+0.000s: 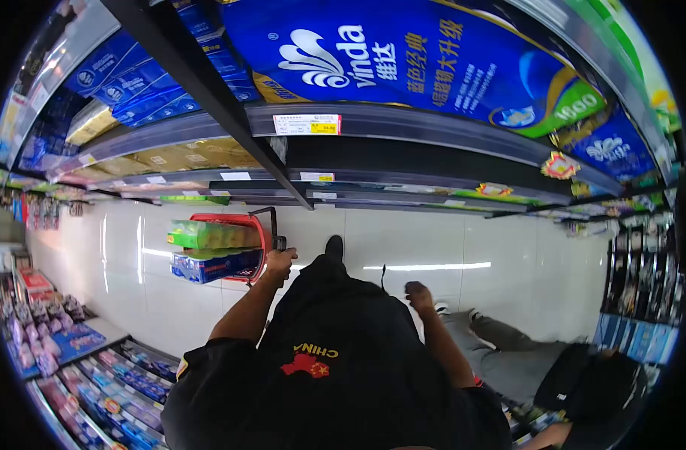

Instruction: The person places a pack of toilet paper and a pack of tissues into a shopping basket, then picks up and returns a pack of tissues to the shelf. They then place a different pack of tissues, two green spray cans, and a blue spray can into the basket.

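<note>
My left hand (280, 264) is closed round the black handle (274, 236) of a red shopping basket (263, 225) on the left. A green pack (208, 235) and a blue pack (215, 265) lie in the basket, side by side. Over the pale floor, my right hand (417, 295) hangs beside my body with its fingers curled. It touches nothing that I can see, and whether anything is inside the fingers is too small to make out.
Dark shelves (433, 161) with a large blue Vinda pack (403, 67) run across the front. Another person (523, 364) stands at the lower right. Packed shelves (110, 382) line the lower left, and a display rack (643, 270) is at the right.
</note>
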### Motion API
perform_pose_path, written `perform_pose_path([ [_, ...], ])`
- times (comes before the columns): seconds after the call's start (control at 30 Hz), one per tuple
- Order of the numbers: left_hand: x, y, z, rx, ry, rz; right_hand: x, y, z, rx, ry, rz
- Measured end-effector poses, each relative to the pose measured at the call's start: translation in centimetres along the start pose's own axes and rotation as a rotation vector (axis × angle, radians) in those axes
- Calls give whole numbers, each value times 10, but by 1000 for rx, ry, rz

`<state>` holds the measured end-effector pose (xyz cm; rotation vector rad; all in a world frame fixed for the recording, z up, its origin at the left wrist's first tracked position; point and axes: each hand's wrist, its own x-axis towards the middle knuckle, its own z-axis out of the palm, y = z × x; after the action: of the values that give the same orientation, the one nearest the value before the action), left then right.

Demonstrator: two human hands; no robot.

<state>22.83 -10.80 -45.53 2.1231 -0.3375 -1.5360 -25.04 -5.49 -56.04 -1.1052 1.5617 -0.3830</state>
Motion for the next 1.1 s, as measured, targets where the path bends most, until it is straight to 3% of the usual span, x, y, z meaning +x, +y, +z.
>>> perform_pose_path([
  [0.1, 2, -10, -1, 25, 38, 51, 21, -45, -56, 196, 96, 311],
  [0.17, -5, -13, 5, 27, 92, 36, 36, -71, -77, 252, 103, 342],
  [0.27, -20, -17, 30, 1, 164, 127, 62, -89, -89, 162, -8, 310],
  [0.33, -14, -22, 54, 201, 238, 133, 75, -92, -91, 77, -143, 264],
  [0.47, -39, -1, 124, 69, 318, 307, 79, -124, -101, -144, -383, 113],
  [0.5, -73, 30, 135, 36, 281, 232, 77, -137, -106, -174, -422, 111],
  [0.57, -42, 13, 171, 27, 312, 269, 80, -153, -116, -247, -495, 106],
  [0.7, -84, 37, 215, -10, 258, 294, 92, -160, -126, -230, -589, 133],
  [0.8, -80, 22, 247, -35, 163, 400, 84, -183, -110, -148, -599, 143],
  [0.9, -94, 12, 253, -152, -91, 432, 85, -185, -82, -92, -586, 136],
  [0.97, -92, -3, 251, -117, -70, 507, 84, -178, -61, -136, -488, 137],
  [1.07, -104, -11, 215, -118, -8, 373, 91, -175, -63, -105, -477, 278],
  [1.1, -72, -43, 212, -163, 37, 415, 93, -174, -67, -103, -489, 318],
])
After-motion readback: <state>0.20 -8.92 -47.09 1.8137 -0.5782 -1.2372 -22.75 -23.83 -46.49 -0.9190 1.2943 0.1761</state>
